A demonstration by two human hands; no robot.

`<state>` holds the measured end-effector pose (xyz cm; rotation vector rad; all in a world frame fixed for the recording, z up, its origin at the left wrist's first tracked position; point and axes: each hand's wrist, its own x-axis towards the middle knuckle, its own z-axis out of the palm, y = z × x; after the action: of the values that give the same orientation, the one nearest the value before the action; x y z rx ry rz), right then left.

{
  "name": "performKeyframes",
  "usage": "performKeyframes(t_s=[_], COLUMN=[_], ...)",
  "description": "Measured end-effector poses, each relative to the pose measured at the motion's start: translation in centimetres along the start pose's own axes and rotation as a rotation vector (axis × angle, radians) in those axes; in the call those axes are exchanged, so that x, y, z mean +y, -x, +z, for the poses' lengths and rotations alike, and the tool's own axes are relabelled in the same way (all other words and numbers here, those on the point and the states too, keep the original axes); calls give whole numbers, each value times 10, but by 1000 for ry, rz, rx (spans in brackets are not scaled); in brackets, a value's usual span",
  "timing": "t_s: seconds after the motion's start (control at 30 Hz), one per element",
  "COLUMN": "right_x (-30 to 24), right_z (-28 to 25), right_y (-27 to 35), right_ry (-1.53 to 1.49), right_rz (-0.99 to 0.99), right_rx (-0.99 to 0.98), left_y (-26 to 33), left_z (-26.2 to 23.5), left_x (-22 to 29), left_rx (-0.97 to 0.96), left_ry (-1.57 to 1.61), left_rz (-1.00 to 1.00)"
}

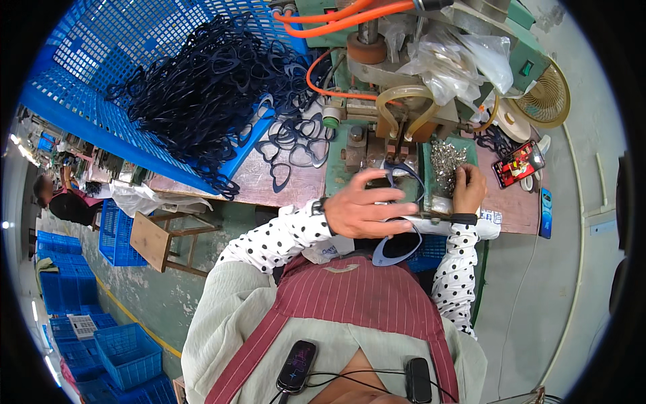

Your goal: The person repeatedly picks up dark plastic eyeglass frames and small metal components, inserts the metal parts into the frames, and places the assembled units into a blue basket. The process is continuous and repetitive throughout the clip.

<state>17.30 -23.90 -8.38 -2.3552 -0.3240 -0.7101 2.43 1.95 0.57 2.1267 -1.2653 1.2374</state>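
Note:
My left hand [367,207] is closed around the middle of a dark blue glasses frame front [389,260]. One lens opening of the frame hangs below my fingers, and the other reaches up beneath the head of a green bench machine [404,135]. Some of the frame is hidden behind the hand. My right hand [470,192] is at the right edge of a green tray [469,149] of small silvery metal parts [445,165]. Its thumb and fingertips are pinched together at the parts, and whatever is between them is too small to make out.
A large blue basket [87,135] heaped with dark blue glasses frame fronts [195,94] stands left; several lie loose on the table [256,178]. Right are a lit phone [518,164], a blue phone [545,213] and a fan [542,94]. Orange hoses [343,23] cross above. A stool [151,239] stands left.

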Motion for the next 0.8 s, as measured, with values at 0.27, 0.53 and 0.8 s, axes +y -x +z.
performKeyframes(t_s=[0.27,0.53,0.8], right_x=[-1,-7,-28], right_z=[2,3,-7], right_y=[2,4,-2], right_ry=[-17,18,-51], right_rz=[-65,-13,25], right_rx=[88,137,96], left_y=[123,157,181], left_z=[-10,14,6], left_x=[-83,-103,-85], left_rx=[-177,-609,-500], left_ry=[-863,-952,-868], left_rz=[-1046,-1325,-1252])
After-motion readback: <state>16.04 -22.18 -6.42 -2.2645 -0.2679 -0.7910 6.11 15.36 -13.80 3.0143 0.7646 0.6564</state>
